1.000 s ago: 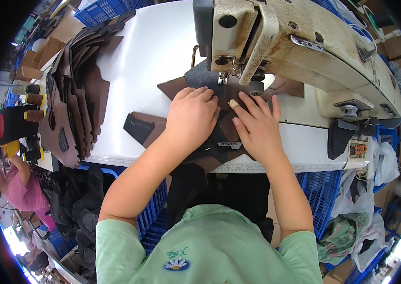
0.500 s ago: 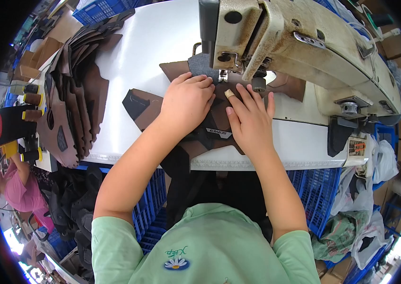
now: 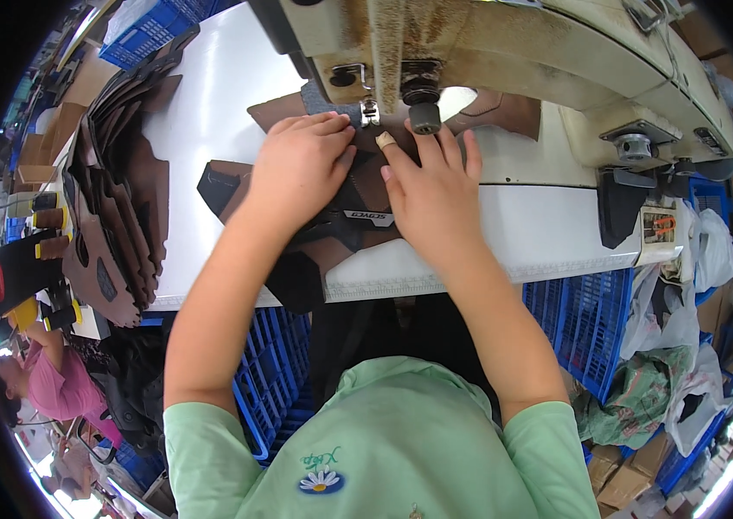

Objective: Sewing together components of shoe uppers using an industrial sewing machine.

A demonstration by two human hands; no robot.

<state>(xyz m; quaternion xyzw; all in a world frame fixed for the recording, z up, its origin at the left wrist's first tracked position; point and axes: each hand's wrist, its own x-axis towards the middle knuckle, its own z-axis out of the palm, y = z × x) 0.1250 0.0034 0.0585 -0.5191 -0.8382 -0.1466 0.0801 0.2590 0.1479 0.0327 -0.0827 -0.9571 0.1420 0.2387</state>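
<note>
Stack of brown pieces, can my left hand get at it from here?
Probably yes: between your left hand and the stack lie just part of the brown workpiece and white tabletop, nothing tall.

Left: white tabletop (image 3: 202,112) offered passage between stacked brown panels (image 3: 128,225) and left hand (image 3: 302,164) | Ahead: sewing-machine arm (image 3: 557,60) blocked descent, black knob (image 3: 424,120) overhanging right hand (image 3: 436,195) | Centre: presser foot (image 3: 370,114) stood beyond the hands' gap | Right: tabletop lay open

Brown-and-black piece (image 3: 368,189), apparently lying flat
</note>
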